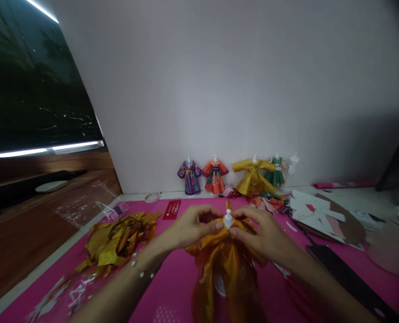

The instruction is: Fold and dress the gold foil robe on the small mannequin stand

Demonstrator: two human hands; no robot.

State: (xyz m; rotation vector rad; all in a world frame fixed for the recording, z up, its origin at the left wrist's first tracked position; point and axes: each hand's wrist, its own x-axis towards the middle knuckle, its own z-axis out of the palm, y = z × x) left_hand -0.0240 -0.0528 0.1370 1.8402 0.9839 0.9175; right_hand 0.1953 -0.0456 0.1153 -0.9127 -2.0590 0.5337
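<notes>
A glossy orange-gold doll dress (235,264) hangs around a small white doll mannequin (228,219), whose neck and chest stick out at the top. My left hand (202,223) pinches the cloth at the left of the mannequin's neck. On the other side, my right hand (258,229) has its thumb and fingers closed on the dress's shoulder by the neckline. The skirt spreads down toward me over the pink mat. A narrow gold strip stands up just behind the mannequin.
Gold fabric scraps (119,242) are heaped on the pink mat (172,291) at left. Several dressed miniature mannequins lean on the back wall, including one in purple (189,176). Paper pieces (312,213), a dark flat bar (344,278) and a pale jar (392,242) lie or stand at right.
</notes>
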